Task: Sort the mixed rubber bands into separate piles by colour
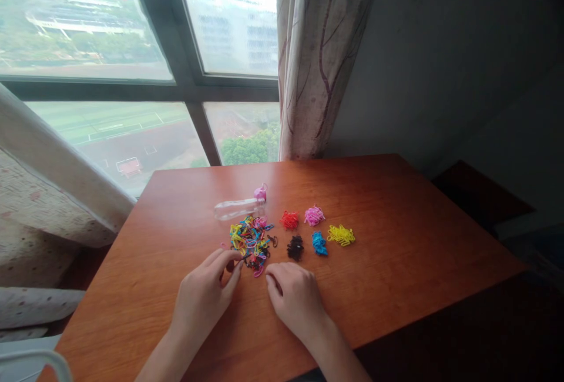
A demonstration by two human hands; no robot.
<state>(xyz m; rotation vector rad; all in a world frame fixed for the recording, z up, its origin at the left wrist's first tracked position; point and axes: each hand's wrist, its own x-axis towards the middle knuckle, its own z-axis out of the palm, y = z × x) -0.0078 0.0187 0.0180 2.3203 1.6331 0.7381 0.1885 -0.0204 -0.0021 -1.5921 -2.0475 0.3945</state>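
A mixed heap of small coloured elastic bands lies in the middle of the wooden table. My left hand is at its near left edge, thumb and forefinger pinched on what looks like a small black band. Just right of the heap's near end, my right hand rests low over the table with its fingers curled and closed; what they hold, if anything, is hidden. Sorted by colour, little piles lie to the right: red, pink, black, blue and yellow.
Behind the heap, a clear plastic bottle with a pink cap lies on its side. The wooden table reaches back to a window and a curtain. A white curved object shows at the lower left corner.
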